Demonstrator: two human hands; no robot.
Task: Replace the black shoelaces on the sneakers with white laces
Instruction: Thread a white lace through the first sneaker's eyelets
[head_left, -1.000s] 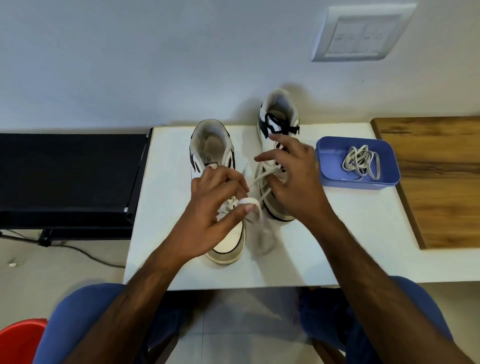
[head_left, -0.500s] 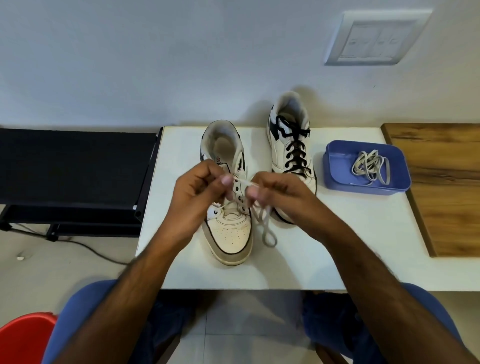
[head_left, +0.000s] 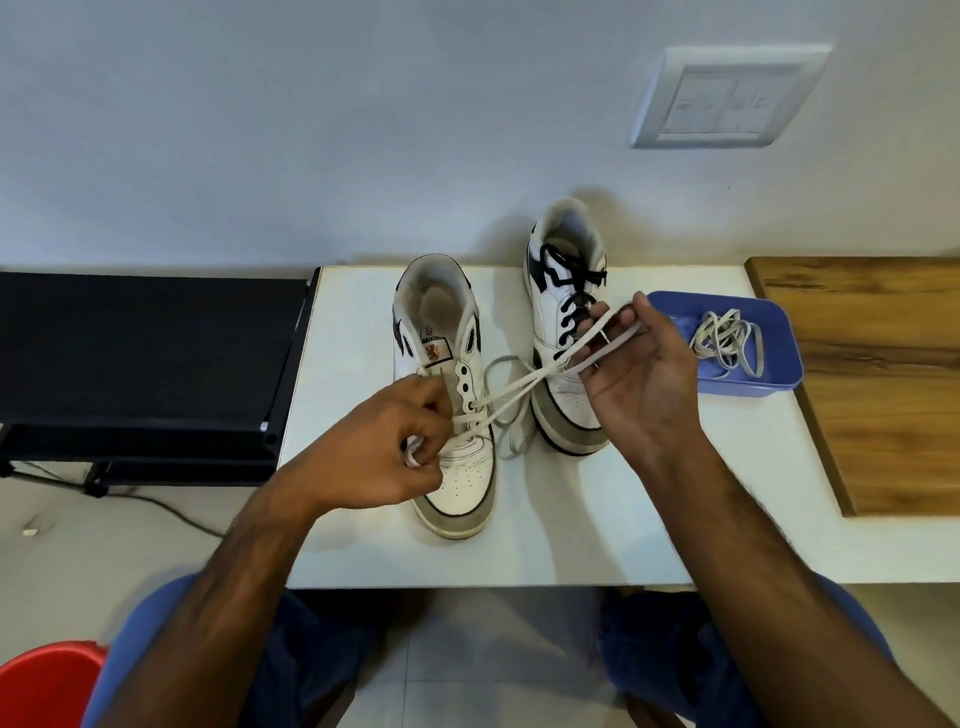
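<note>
Two white sneakers stand on the white table (head_left: 363, 561). The left sneaker (head_left: 457, 483) carries a white lace (head_left: 511, 389) through its lower eyelets. My left hand (head_left: 384, 452) is curled over this shoe's vamp and pinches a piece of the lace. My right hand (head_left: 641, 379), palm up, holds a doubled strand of the same lace, pulled taut to the right above the right sneaker (head_left: 563, 291). That shoe keeps its black lace (head_left: 571, 301). A slack loop of white lace lies between the shoes.
A blue tray (head_left: 779, 379) with another coiled white lace (head_left: 727, 343) sits right of the shoes. A wooden board (head_left: 883, 374) lies at the far right. A black rack (head_left: 145, 358) stands left of the table, a red stool (head_left: 47, 686) at bottom left.
My right hand has drawn the white lace out of the left sneaker's eyelet, up and to the right. My left hand stayed on the shoe, shifting slightly toward its toe.
</note>
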